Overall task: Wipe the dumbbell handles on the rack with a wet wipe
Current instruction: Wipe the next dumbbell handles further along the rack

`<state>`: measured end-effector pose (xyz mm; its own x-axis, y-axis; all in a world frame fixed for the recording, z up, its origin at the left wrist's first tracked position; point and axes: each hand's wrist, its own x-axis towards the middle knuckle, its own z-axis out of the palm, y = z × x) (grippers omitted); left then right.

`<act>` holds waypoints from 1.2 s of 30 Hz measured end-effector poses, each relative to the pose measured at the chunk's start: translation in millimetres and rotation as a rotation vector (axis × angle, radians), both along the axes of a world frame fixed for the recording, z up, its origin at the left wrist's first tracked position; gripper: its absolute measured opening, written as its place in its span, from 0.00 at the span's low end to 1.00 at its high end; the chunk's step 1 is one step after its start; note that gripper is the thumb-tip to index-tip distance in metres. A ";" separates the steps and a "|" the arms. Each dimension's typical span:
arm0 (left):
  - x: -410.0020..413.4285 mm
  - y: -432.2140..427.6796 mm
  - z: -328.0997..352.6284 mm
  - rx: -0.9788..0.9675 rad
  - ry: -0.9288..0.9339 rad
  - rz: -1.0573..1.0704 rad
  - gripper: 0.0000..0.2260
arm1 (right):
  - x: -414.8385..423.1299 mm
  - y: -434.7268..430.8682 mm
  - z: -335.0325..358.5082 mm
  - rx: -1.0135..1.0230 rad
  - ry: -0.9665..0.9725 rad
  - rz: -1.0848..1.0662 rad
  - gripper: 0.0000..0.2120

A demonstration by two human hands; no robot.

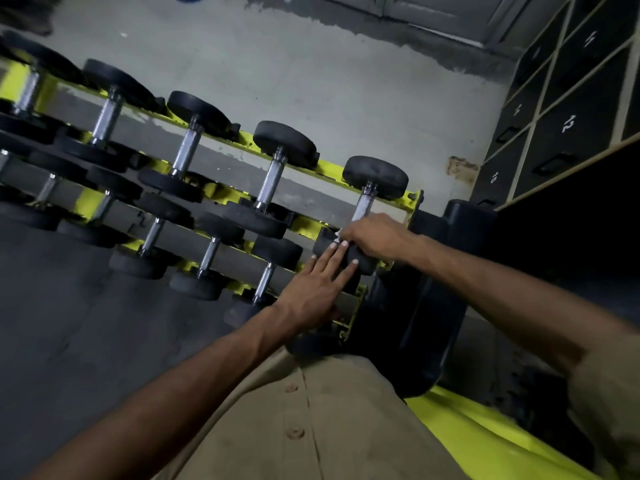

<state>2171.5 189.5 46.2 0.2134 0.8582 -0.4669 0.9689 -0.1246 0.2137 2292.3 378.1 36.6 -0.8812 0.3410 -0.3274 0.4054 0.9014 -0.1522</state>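
A yellow rack (414,199) holds several black dumbbells with chrome handles in two tiers. At its right end lies one dumbbell (375,176), its chrome handle (363,204) partly covered. My right hand (375,239) is curled round the lower part of that handle, with a bit of white wet wipe (338,234) showing at its fingers. My left hand (317,289) lies flat with straight fingers on the near black head (323,242) of the same dumbbell.
More dumbbells (277,174) fill the rack to the left. Black numbered lockers (568,126) stand at the right, next to a dark padded bench part (433,306) with a yellow frame (485,434). Grey floor (86,323) lies at the left.
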 end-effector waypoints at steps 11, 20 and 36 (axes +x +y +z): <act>1.3 -0.9 4.2 -0.028 -0.024 0.027 0.47 | 12.2 -10.8 -31.7 -0.068 0.260 -0.086 0.11; -6.1 -1.1 6.8 -0.032 -0.052 -0.019 0.44 | 27.3 -23.5 -67.4 -0.413 0.415 -0.861 0.10; -25.3 1.7 -3.5 -0.020 -0.059 -0.138 0.42 | -36.5 30.8 -66.4 -1.604 1.284 -1.936 0.13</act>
